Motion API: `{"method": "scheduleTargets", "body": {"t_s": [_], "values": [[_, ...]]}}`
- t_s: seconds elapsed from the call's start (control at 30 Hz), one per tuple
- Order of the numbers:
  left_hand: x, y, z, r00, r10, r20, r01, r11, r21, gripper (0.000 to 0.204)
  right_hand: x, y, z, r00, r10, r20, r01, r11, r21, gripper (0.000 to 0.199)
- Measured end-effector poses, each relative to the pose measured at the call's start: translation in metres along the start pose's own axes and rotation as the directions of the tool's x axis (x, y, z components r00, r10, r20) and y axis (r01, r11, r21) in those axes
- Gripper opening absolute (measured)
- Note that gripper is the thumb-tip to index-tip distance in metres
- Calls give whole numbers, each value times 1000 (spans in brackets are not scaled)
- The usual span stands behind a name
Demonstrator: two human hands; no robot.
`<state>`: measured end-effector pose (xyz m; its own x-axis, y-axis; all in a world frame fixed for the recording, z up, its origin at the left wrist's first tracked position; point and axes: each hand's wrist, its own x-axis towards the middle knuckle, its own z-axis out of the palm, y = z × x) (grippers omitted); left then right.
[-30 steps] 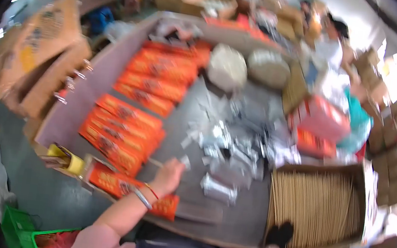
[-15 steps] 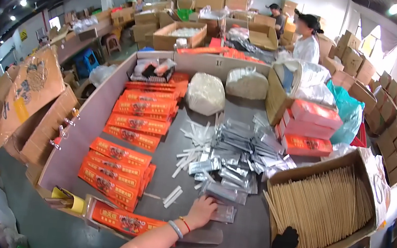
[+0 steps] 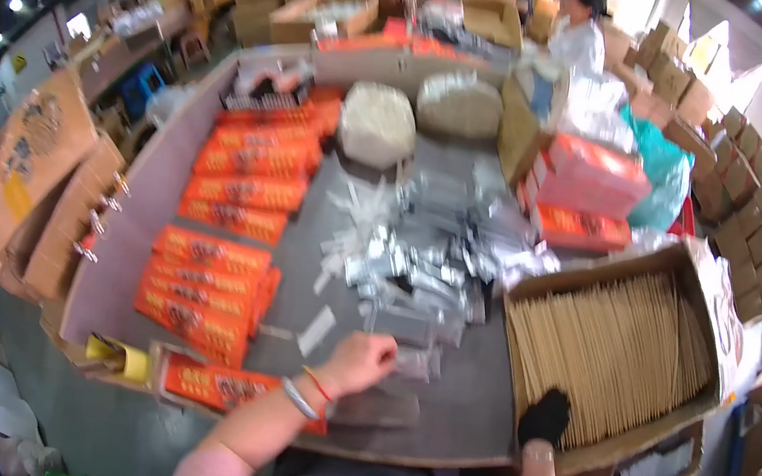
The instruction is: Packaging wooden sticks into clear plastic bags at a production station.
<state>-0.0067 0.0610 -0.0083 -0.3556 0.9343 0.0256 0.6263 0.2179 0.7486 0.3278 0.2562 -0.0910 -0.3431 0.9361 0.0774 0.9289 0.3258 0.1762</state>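
Observation:
My bare left hand (image 3: pixel 363 363), with a grey bangle and a red-and-yellow band at its wrist, hovers over the dark table with its fingers curled. What they hold, if anything, is hidden. Beside its fingertips lies a clear packet (image 3: pixel 418 362), at the near end of a heap of silvery packets (image 3: pixel 420 272). My right hand (image 3: pixel 545 417), in a black glove, rests on the near left end of thin wooden sticks (image 3: pixel 616 351) packed in a cardboard box (image 3: pixel 715 272); its fingers blur into the glove's dark shape.
Orange-red printed sleeves (image 3: pixel 205 292) lie in overlapping rows at the left, with more (image 3: pixel 222 386) at the front edge. White strips (image 3: pixel 316 329) lie mid-table. Wrapped bundles (image 3: pixel 377 125) stand at the back, red boxes (image 3: pixel 590 184) at the right. A raised wall (image 3: pixel 159 170) borders the table.
The view has shifted, so the scene sits higher and further left. My left hand has lifted off the clear packet and its fingers have curled in. My right hand stays at the sticks.

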Motion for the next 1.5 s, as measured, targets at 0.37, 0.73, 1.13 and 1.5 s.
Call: {"method": "scheduleTargets", "body": {"t_s": [0.37,0.73,1.13,1.5], "values": [[-121,-22,-12,987,-43,-158,71,981,180,51,-13,-30,-88,976,-47,-212,123,923,364,19],[-136,-27,0,999,31,-30,-24,975,220,71,-60,-160,-85,456,-873,-174,704,234,670,16],[-104,-21,6,988,105,-116,-80,976,202,63,-97,-204,-85,636,-771,-42,112,38,993,54],[-64,-25,-103,941,324,97,-336,857,390,18,-42,-142,-137,699,-697,-162,637,502,585,57]]}}
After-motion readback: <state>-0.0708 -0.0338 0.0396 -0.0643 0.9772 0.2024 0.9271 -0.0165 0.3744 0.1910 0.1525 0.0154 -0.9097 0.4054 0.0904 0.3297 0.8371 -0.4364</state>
